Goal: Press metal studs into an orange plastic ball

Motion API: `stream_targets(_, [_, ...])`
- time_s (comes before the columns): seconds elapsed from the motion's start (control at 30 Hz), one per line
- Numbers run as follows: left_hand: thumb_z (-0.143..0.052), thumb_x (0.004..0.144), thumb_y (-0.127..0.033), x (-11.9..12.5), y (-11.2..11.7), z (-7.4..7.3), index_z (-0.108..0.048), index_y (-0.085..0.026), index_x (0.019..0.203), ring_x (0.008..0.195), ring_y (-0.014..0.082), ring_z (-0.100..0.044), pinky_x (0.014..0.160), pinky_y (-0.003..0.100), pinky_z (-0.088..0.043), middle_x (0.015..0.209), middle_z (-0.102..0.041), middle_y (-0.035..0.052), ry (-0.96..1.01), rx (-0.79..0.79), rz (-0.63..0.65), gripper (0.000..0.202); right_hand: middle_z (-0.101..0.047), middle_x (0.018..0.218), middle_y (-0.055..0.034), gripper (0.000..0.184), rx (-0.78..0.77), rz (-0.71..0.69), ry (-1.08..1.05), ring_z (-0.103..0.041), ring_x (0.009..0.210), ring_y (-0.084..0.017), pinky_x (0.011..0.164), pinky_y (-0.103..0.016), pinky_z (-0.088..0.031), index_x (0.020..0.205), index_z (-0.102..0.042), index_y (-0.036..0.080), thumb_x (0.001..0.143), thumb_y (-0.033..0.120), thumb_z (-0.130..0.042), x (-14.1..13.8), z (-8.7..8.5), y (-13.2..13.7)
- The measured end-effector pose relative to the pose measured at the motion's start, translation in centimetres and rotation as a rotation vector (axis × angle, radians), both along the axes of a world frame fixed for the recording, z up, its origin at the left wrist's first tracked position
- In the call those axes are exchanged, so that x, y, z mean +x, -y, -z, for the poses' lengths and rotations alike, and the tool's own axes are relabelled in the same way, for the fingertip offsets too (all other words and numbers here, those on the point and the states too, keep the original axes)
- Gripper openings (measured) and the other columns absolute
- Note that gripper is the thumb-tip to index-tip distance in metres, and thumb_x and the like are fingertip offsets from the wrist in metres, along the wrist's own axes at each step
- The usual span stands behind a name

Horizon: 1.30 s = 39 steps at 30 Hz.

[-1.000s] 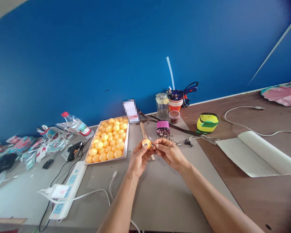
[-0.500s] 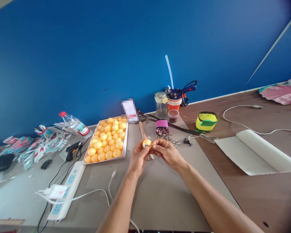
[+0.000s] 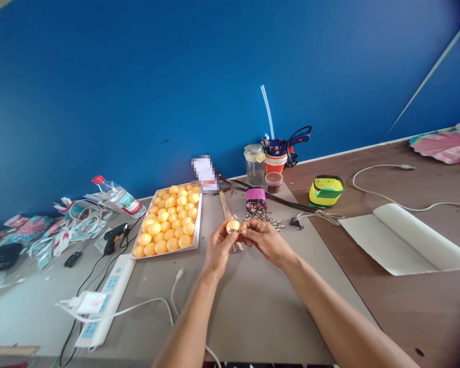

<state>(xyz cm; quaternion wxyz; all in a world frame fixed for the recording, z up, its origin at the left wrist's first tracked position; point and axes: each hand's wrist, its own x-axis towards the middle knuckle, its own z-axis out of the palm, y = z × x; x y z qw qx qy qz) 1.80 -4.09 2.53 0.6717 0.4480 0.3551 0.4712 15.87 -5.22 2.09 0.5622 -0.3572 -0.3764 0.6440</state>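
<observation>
My left hand point(image 3: 218, 248) is closed around an orange ball point(image 3: 232, 226), held up above the grey mat point(image 3: 253, 301). My right hand point(image 3: 263, 239) meets it from the right, fingertips pinched against the ball's side on a small metal piece that I can barely make out. Just behind the hands lies a wooden stick point(image 3: 227, 210). A white tray point(image 3: 199, 225) full of several orange balls point(image 3: 168, 225) sits to the left. A pink-topped tub point(image 3: 256, 198) with small metal pieces spilled in front of it point(image 3: 266, 221) stands behind my right hand.
A power strip point(image 3: 106, 301) with white cables, a black glue gun point(image 3: 113, 236), a water bottle point(image 3: 118, 197) and paper scraps lie left. A jar point(image 3: 255, 164), an orange cup with tools point(image 3: 276, 161), a yellow-green tape holder point(image 3: 326, 190), a rolled white sheet point(image 3: 402, 240) and a white cable point(image 3: 387, 171) lie behind and right.
The hands have stayed together on the ball; my right fingertips have closed in slightly against it. The view has shifted a little.
</observation>
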Motion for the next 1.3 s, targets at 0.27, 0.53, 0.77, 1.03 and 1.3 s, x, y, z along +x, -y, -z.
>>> stream_targets(0.27, [-0.074,0.069,-0.028,0.0,0.0,0.7,-0.061,-0.018,0.112,0.069,0.014,-0.061,0.069,0.027,-0.047,0.088,-0.065,0.0029,-0.112,0.053,-0.089,0.046,-0.054,0.055,0.0037,0.017,-0.023,-0.004,0.077,-0.046,0.052,-0.009,0.056,-0.024,-0.033,0.067,-0.059,0.016,0.068,0.03,-0.067,0.3,0.3,0.0])
stream_targets(0.53, [-0.073,0.07,-0.031,0.2,0.3,0.7,-0.06,-0.018,0.115,0.067,0.0152,-0.061,0.063,0.025,-0.047,0.081,-0.067,0.0028,-0.167,0.071,-0.084,0.048,-0.057,0.054,0.004,0.01,-0.075,0.048,0.18,-0.045,0.049,-0.008,0.053,-0.024,-0.034,0.067,-0.056,0.017,0.066,0.026,-0.061,0.2,-0.1,0.1])
stream_targets(0.77, [-0.075,0.068,-0.031,0.4,0.6,1.0,-0.061,-0.018,0.114,0.067,0.0147,-0.06,0.062,0.023,-0.046,0.084,-0.067,0.0032,-0.176,0.069,-0.119,0.05,-0.054,0.055,0.0057,0.02,-0.072,0.09,0.118,-0.047,0.05,-0.009,0.054,-0.024,-0.036,0.072,-0.05,0.019,0.065,0.028,-0.065,-0.3,0.0,0.2])
stream_targets(1.03, [-0.074,0.07,-0.029,0.7,0.2,0.0,-0.061,-0.016,0.108,0.071,0.0132,-0.063,0.069,0.026,-0.049,0.09,-0.067,0.0038,0.082,-0.075,-0.107,0.042,-0.05,0.057,0.0048,0.019,-0.018,0.152,0.223,-0.041,0.049,-0.009,0.052,-0.025,-0.033,0.073,-0.054,0.019,0.069,0.035,-0.064,1.5,0.1,-0.8])
stream_targets(1.3, [-0.073,0.071,-0.027,0.0,-0.3,-0.4,-0.06,-0.016,0.107,0.074,0.0113,-0.064,0.072,0.024,-0.05,0.098,-0.067,0.0063,0.204,-0.147,-0.109,0.04,-0.064,0.094,-0.0088,0.023,0.197,0.276,1.506,-0.058,0.086,-0.02,0.076,-0.033,-0.029,0.095,-0.066,0.02,0.08,0.015,-0.049,1.4,1.9,-0.5])
